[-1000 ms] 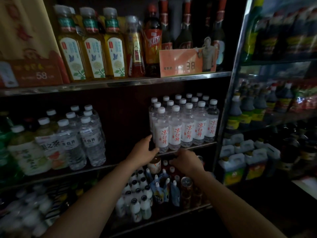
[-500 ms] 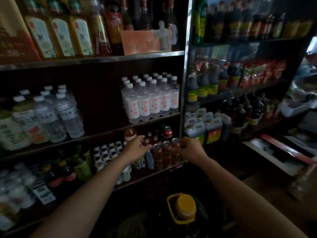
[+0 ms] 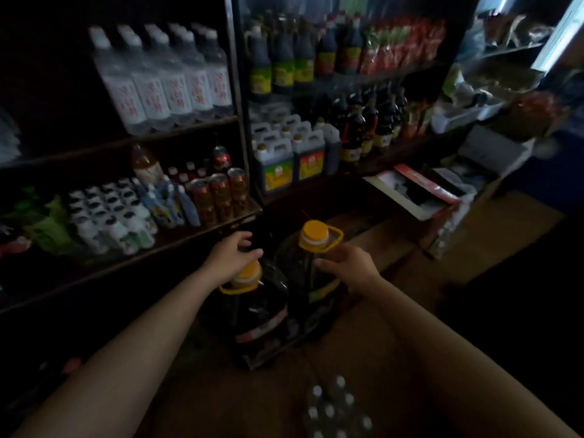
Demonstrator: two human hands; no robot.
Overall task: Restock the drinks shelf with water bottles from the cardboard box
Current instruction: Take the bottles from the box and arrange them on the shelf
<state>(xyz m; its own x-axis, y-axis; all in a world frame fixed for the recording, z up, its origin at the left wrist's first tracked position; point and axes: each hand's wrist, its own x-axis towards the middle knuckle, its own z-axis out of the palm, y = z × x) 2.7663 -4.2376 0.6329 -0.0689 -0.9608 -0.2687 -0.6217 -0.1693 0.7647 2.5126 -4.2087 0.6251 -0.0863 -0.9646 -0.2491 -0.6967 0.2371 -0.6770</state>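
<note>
Both hands are out in front and neither grip has a water bottle in it: the left hand (image 3: 232,259) hovers with fingers loosely spread, holding nothing, just over the yellow cap of the near oil jug (image 3: 252,306), though whether it touches the cap is hard to say. The right hand (image 3: 349,267) sits beside the neck of the taller oil jug (image 3: 311,273), fingers slightly bent, and I can't tell whether they actually hold it. The loose water bottles (image 3: 335,409) lie well below and behind both grips, at the bottom edge, only white caps showing in the gloom, partly cut off. Up beyond the left hand, the stocked water bottles (image 3: 167,80) stand in rows on the drinks shelf (image 3: 177,134), blurred, labels unreadable. No cardboard box can be made out for certain.
</note>
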